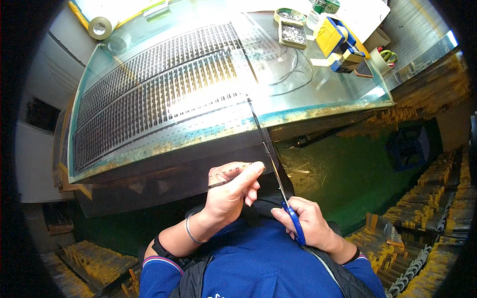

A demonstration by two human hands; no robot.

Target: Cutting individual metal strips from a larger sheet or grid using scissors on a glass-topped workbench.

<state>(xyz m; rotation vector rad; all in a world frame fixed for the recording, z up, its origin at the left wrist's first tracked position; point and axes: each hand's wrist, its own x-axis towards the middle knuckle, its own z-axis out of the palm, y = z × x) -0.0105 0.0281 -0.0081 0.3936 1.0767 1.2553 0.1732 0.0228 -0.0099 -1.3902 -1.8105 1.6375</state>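
Note:
My left hand (pixel 226 198) is closed in front of the table, thumb and fingertips pinched on the edge of a clear printed film (pixel 154 94). Dark marks of the film show across its knuckles. Much of this film lies on the glass-topped table, covered in rows of small black figures. In my right hand (pixel 314 222) is a pair of scissors (pixel 296 228) with blue handles. Their long blades point up and away, beside the film's right edge and right of my left fingertips. The blades look partly open; glare and the dark background hide where they meet the film.
The table's glass edge (pixel 343 110) runs across in front of me. On top stand a yellow and blue tape dispenser (pixel 334 42), trays of small pieces (pixel 293 34) and a tape roll (pixel 100 28). Racks with yellow parts (pixel 422 193) fill the lower right.

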